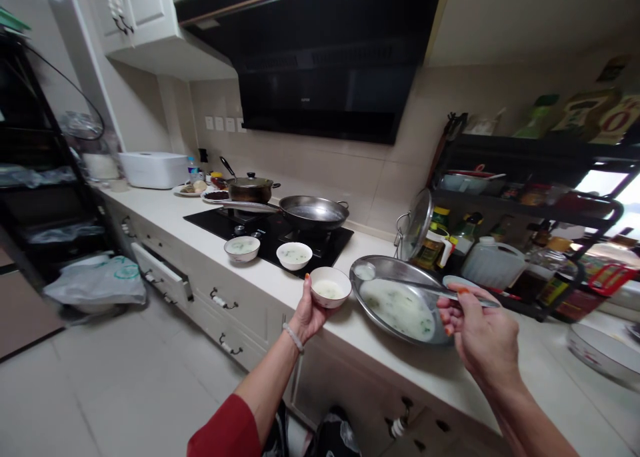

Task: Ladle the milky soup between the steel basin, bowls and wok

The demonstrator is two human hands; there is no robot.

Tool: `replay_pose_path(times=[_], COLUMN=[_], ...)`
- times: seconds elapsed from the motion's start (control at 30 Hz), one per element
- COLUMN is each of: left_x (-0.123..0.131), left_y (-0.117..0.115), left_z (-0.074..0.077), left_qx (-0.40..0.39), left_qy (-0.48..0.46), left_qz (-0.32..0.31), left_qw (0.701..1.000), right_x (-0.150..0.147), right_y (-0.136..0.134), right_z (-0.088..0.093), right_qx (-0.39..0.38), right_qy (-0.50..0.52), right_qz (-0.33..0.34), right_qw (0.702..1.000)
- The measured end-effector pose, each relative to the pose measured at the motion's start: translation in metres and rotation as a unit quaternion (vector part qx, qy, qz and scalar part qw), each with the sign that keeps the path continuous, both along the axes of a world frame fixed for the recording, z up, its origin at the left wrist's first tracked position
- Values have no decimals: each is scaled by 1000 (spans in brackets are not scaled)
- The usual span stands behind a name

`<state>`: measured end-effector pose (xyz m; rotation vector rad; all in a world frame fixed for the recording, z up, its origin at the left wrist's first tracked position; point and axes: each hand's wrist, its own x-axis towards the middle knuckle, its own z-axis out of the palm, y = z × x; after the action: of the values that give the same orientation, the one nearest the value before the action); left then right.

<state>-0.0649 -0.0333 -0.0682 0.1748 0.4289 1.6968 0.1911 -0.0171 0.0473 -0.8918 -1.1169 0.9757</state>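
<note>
My left hand (309,315) grips a small white bowl (330,288) from its left side and below; pale soup lies in it. In my right hand (480,327) is the long handle of a metal ladle (365,270), its filled head at the left side of a large steel basin (383,324). Milky soup with green bits (400,307) fills part of that basin. Beyond my left hand stand two more bowls of soup: one white bowl (294,256) by the stove's front edge, another bowl (242,249) farther left.
A wok (314,212) and a lidded pot (251,189) sit on the black stove (270,234) under the range hood (320,64). To the right, a black rack (530,210) holds bottles. A steel lid (417,227) leans beside it. One drawer (163,274) juts out at left.
</note>
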Motion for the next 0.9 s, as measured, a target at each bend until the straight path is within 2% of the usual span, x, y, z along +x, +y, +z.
replay_pose_path(times=[0.13,0.23,0.4,0.47,0.53,0.63,0.7,0.8,0.9], left_x=[0,0,0,0,0,0,-1,-1,-1], left_y=[0,0,0,0,-1,-1,-1,0,0], left_z=[-1,-1,0,1,1,0,-1,-2,-2], left_qx=[5,9,-2,-3,-3,-1,-2,-5,-3], left_qy=[5,6,14,19,21,19,16,15,13], left_qz=[-4,-9,-2,-2,-3,-4,-1,2,2], left_qw=[1000,1000,1000,1000,1000,1000,1000,1000,1000], right_x=[-19,-28,-27,-23,-21,-16,-11,2,15], right_y=[-10,-19,-26,-28,-30,-29,-23,-9,2], right_z=[-3,-16,-47,-53,-50,-36,-28,-25,-35], right_qx=[29,83,216,243,225,134,83,54,43], right_qy=[-38,-96,-219,-234,-217,-142,-90,-75,-120], right_qz=[46,82,152,164,144,71,20,-34,-55], right_qw=[998,989,939,927,939,978,992,995,990])
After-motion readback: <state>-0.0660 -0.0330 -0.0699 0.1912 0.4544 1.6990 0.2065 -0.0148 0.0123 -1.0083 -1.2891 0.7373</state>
